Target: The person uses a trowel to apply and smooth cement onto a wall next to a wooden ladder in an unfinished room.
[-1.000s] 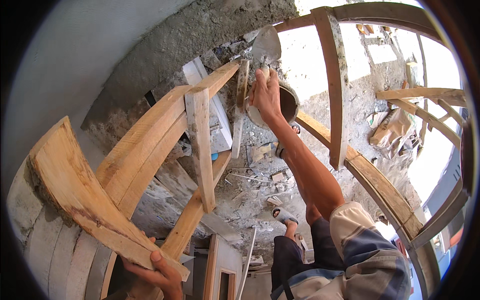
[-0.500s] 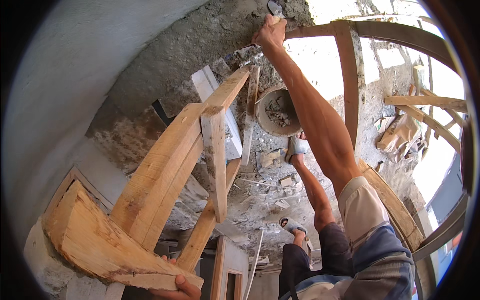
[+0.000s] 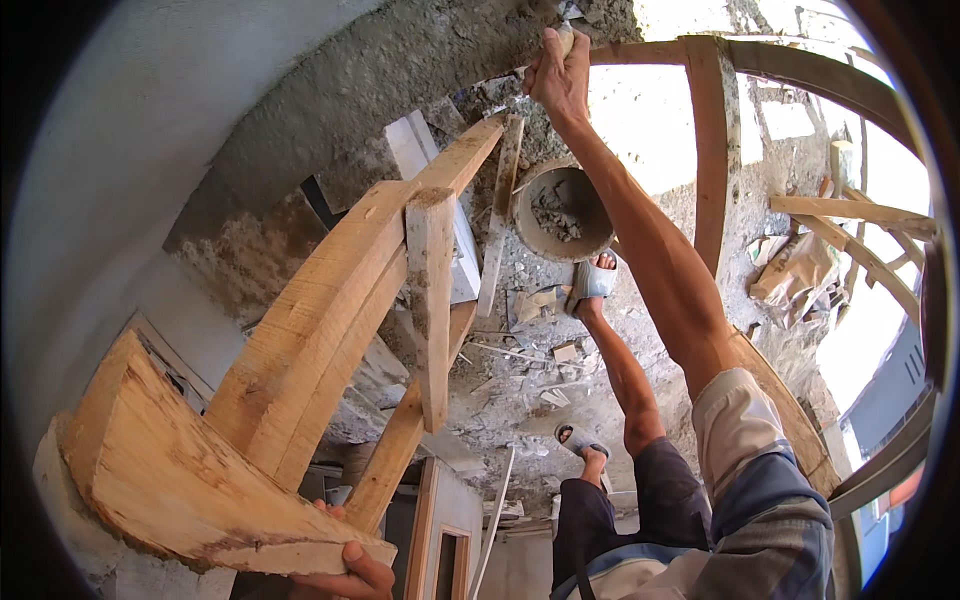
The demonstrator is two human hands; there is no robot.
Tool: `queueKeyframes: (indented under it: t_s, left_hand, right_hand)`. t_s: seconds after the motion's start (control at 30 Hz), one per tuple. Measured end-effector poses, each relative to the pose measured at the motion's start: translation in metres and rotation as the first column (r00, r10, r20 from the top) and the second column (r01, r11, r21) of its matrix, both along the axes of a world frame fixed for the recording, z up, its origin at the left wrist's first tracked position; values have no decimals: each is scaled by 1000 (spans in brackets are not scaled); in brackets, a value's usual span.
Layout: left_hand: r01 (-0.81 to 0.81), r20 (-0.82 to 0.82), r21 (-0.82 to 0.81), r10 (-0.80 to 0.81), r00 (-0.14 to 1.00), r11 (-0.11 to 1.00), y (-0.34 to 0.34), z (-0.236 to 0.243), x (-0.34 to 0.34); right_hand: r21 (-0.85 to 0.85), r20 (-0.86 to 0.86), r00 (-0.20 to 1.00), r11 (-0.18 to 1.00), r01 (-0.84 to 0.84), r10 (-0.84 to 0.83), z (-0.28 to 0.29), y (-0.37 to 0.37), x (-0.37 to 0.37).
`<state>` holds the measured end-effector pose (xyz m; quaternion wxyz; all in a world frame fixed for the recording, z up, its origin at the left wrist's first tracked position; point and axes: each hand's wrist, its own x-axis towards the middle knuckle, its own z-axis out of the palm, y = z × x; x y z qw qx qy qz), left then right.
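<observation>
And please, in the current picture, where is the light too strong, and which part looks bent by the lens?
Head view: the sunlit ground to the right of the right hand is burnt out to white, with little detail; head view: the wooden rail at upper right bows strongly, probably fisheye distortion; head view: the corners fall to black.

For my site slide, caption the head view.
Right hand grips a trowel by rough plaster; left hand holds a board.
</observation>
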<state>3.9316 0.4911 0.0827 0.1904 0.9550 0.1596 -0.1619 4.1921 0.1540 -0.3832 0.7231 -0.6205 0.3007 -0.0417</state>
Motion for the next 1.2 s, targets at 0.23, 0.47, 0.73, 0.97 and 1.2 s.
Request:
queueKeyframes:
  t_s: [0.23, 0.47, 0.73, 0.97, 1.2]
  left_hand:
    - [-248, 113, -149, 266, 957, 957, 11, -4, -1]
    - [-162, 80, -51, 166, 983, 985, -18, -18, 21]
    - [-4, 90, 10, 3, 996, 1000, -9, -7, 10]
    - [-26, 84, -35, 29, 996, 999, -8, -14, 10]
    - [108, 139, -156, -87, 987, 982, -33, -13, 19]
  right_hand:
    - [-50, -326, 929, 978, -204, 177, 87, 10, -195]
    - [-583, -534, 836, 662, -471, 124, 51, -26, -369]
    - [-214, -377, 923, 977, -7, -76, 57, 50, -120]
    - [-56, -353, 762, 826, 561, -542, -13, 76, 32]
    - [-18, -266, 617, 644, 765, -741, -42, 83, 83]
